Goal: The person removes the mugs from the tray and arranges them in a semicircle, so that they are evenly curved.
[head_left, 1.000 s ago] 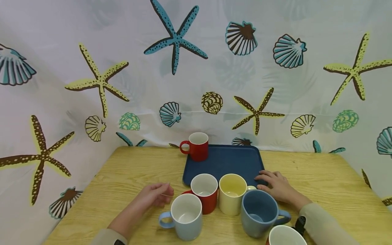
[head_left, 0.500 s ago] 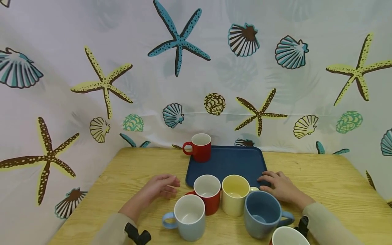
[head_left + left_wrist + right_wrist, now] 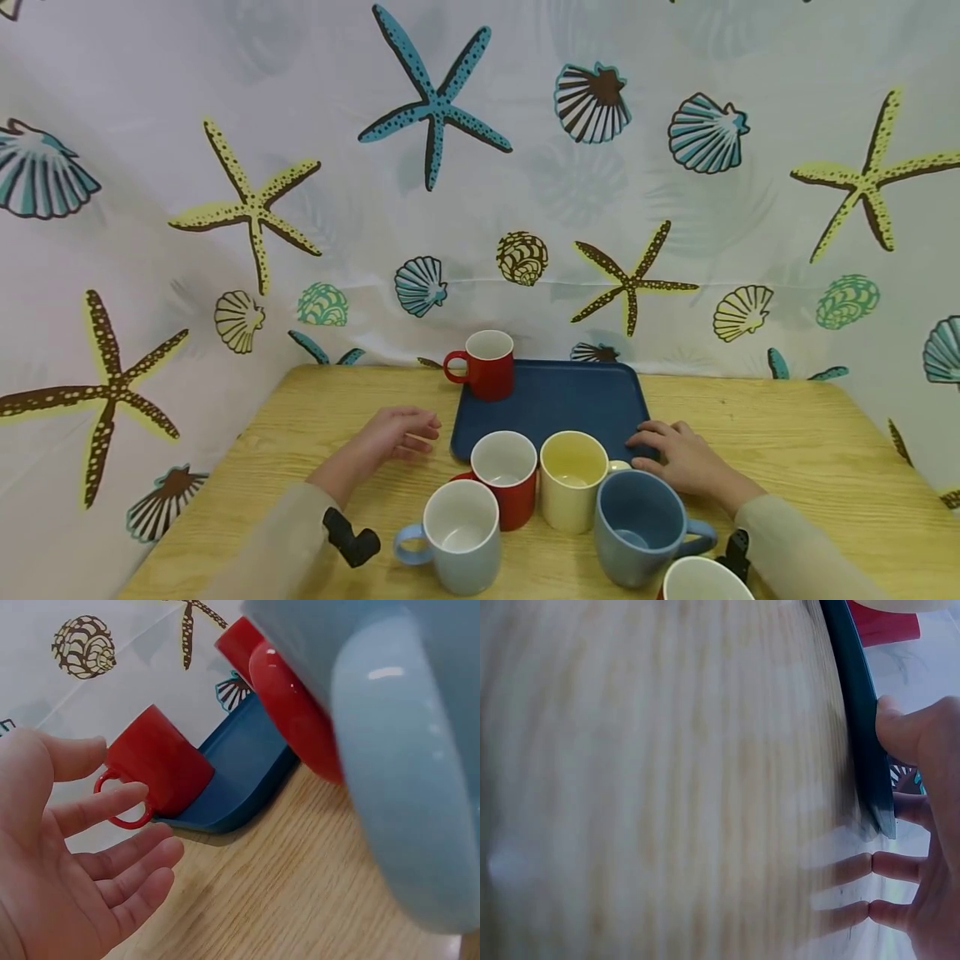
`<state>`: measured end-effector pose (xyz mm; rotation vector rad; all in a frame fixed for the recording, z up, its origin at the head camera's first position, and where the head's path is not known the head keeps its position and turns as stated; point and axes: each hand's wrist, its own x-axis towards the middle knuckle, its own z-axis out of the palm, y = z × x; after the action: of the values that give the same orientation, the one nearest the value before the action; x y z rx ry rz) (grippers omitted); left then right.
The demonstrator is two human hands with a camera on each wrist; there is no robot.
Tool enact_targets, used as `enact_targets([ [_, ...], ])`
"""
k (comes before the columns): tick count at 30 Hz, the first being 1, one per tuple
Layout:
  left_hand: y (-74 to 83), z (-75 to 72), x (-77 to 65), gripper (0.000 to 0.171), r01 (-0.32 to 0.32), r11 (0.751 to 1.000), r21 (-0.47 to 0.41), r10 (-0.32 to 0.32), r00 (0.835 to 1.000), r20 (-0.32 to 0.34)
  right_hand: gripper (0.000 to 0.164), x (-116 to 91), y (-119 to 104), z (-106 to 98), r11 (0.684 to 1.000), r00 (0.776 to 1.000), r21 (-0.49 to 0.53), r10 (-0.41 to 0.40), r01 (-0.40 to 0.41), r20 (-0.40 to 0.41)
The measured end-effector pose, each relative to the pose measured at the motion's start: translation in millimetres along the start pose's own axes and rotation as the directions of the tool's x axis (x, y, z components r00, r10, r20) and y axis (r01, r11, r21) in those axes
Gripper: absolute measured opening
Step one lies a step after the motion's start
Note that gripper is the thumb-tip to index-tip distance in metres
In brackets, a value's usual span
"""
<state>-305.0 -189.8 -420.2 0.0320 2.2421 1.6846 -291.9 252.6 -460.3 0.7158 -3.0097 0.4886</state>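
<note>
My left hand [image 3: 390,442] is raised over the table left of the tray, fingers loosely spread, with nothing in it. In the left wrist view a red mug [image 3: 161,765] shows beyond its fingertips. This mug stands upright at the back left of a dark blue tray [image 3: 570,400], its handle to the left. My right hand [image 3: 686,458] rests at the tray's front right corner. In the right wrist view its thumb [image 3: 892,727] touches the tray's side, and two fingertips meet the tabletop.
Before the tray stand a second red mug [image 3: 517,504], a yellow mug [image 3: 566,504], a light blue mug [image 3: 468,567] and a darker blue mug [image 3: 630,554]. Another white-lined mug [image 3: 705,583] is cut off at the bottom. A printed cloth [image 3: 465,208] hangs behind the wooden table [image 3: 757,417].
My left hand has shifted slightly forward and to the right, and its fingers have spread somewhat. My right hand stays at the tray corner. The mugs and tray have not moved.
</note>
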Motion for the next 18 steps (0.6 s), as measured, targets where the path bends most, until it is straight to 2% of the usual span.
enact_targets([
  [7,10.6,-2.3,17.9,0.048,0.014,1.000,0.008,-0.013,0.994,-0.107,0.037,2.2,2.1,-0.3,1.000,1.000,0.007,-0.001,0.001,0.009],
  [18,14.1,3.6,48.2,0.040,-0.012,1.000,0.013,0.014,0.982,-0.190,0.036,1.0,-1.1,-2.3,1.000,1.000,-0.005,0.003,-0.003,0.009],
])
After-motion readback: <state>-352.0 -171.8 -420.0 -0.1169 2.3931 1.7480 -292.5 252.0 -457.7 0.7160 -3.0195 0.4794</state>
